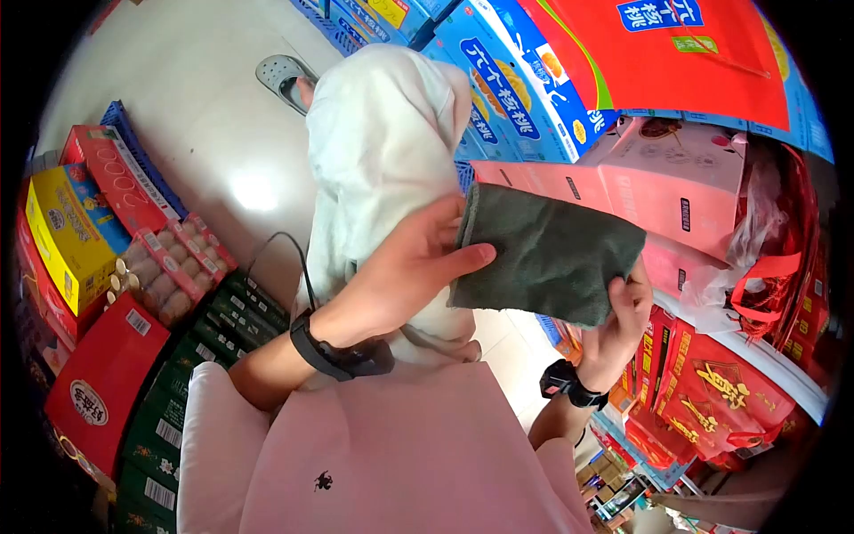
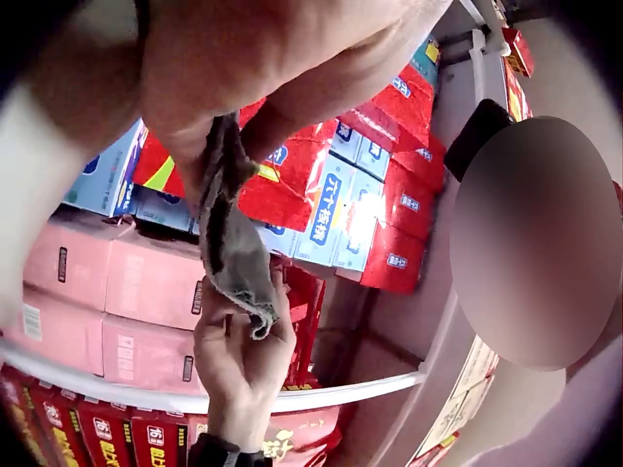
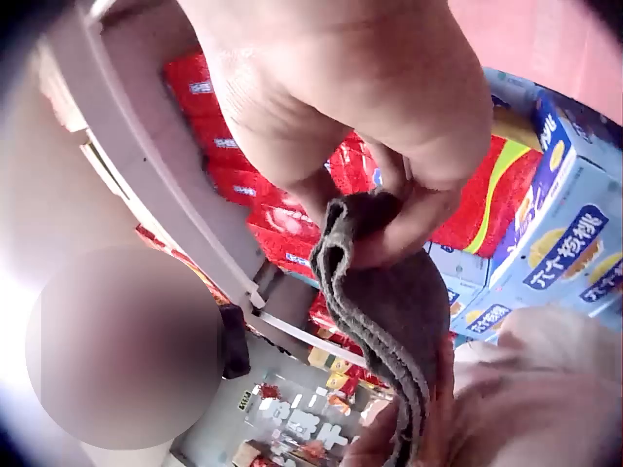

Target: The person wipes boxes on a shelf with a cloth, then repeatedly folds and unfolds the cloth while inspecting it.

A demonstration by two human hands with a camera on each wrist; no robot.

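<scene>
A dark grey-green folded cloth is stretched between both hands above the person's lap. The left hand pinches its left edge, thumb on top and the other fingers behind. At the lower right corner, the right hand grips the cloth with thumb and fingers. In the left wrist view the cloth hangs in a narrow fold below the left hand, with the right hand at its lower end. The right wrist view shows layered edges of the cloth under the right hand.
Blue drink cartons, a red bag and pink boxes stand close beyond the cloth. Red gift boxes lie at the right. More boxes line the left, beside a pale floor.
</scene>
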